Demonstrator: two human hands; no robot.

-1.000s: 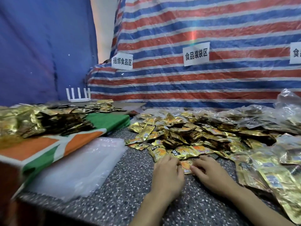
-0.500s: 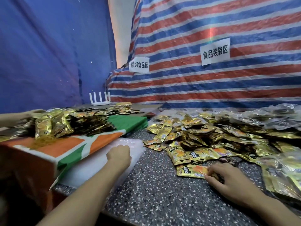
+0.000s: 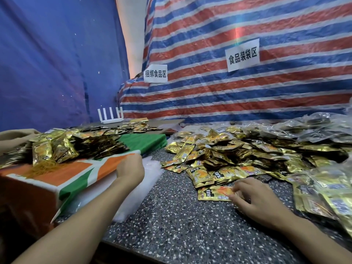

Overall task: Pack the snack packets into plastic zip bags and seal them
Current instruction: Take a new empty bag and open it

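Observation:
A stack of clear plastic zip bags (image 3: 137, 195) lies on the speckled table (image 3: 181, 229), against an orange and green box. My left hand (image 3: 130, 168) reaches onto the far end of that stack with its fingers curled down; its fingertips are hidden. A gold snack packet (image 3: 213, 194), apparently the top of a small stack, lies in front of the big loose pile of gold packets (image 3: 238, 155). My right hand (image 3: 255, 200) holds that packet's right end with curled fingers.
The orange and green box (image 3: 62, 176) at left carries another heap of packets (image 3: 80, 143) and yellow rubber bands (image 3: 41, 169). Filled clear bags (image 3: 323, 189) are heaped at right. A white router (image 3: 110, 116) stands at the back before the striped tarp.
My left hand left the packets, swung left to the zip bag stack and has now slid farther along it toward the box. My right hand stayed on the packets. The view turned left.

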